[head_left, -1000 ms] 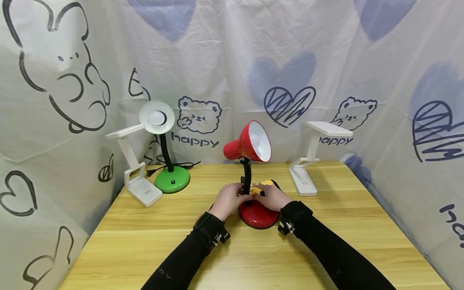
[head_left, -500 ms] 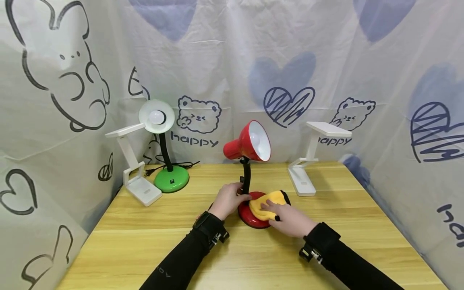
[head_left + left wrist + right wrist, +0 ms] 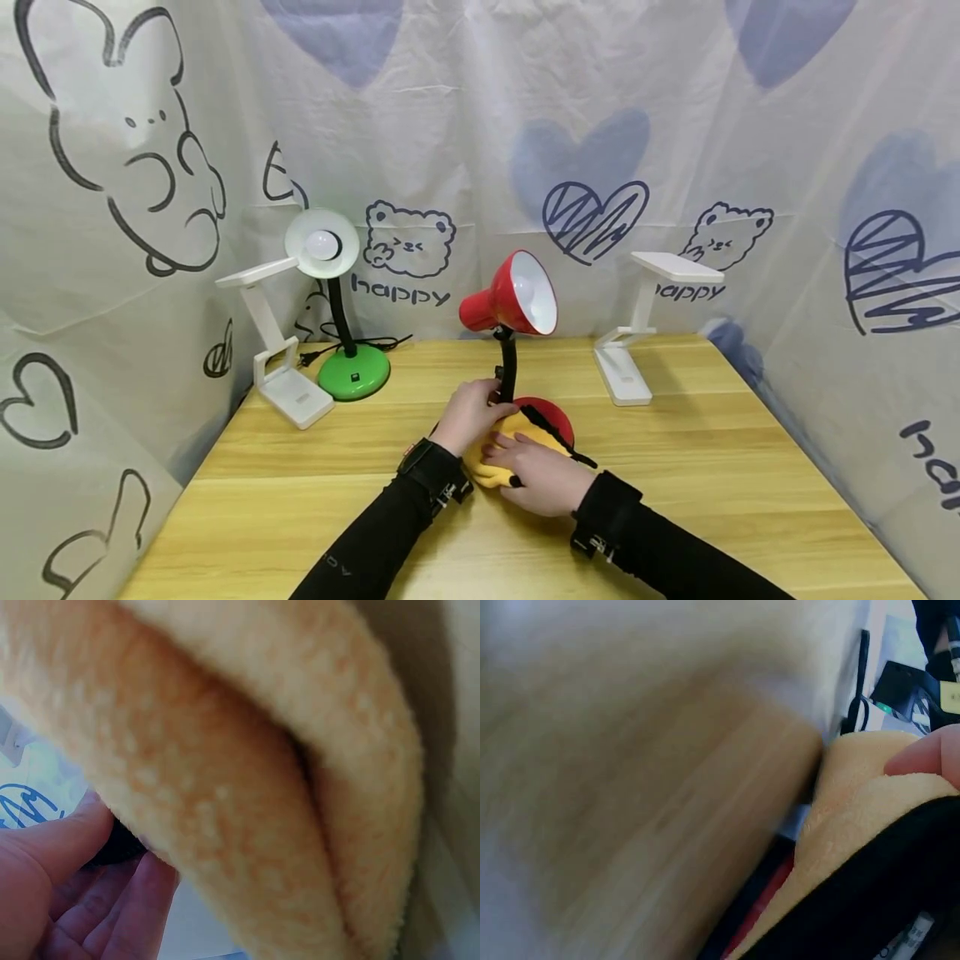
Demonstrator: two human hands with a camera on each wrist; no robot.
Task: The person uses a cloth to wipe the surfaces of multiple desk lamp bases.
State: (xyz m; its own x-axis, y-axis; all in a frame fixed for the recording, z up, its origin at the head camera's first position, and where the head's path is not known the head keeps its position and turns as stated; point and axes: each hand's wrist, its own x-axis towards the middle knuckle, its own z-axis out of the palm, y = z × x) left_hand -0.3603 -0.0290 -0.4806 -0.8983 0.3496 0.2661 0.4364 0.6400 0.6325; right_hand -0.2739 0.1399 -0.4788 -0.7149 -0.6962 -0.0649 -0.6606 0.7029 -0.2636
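A red desk lamp (image 3: 517,292) stands mid-table on a round red base (image 3: 558,417). My left hand (image 3: 468,417) grips its black neck (image 3: 508,371) low down. In the left wrist view the thumb and fingers (image 3: 142,900) close around something black, mostly hidden behind cloth. My right hand (image 3: 543,475) holds a folded yellow cloth with black edging (image 3: 489,475) against the front and left of the base, its fingers spread over the cloth. The cloth droops past the base's front edge. In the right wrist view a fingertip (image 3: 922,757) presses into the cloth's fold.
A green-based lamp (image 3: 354,372) and a white folding lamp (image 3: 296,398) stand at the back left, a black cord and plug (image 3: 309,358) beside them. Another white folding lamp (image 3: 626,379) is at the back right. Printed curtains (image 3: 450,125) hang around the wooden table (image 3: 337,517).
My right hand has brought the cloth from behind the neck, around the base's right side, to its front left. The left hand has stayed at the neck.
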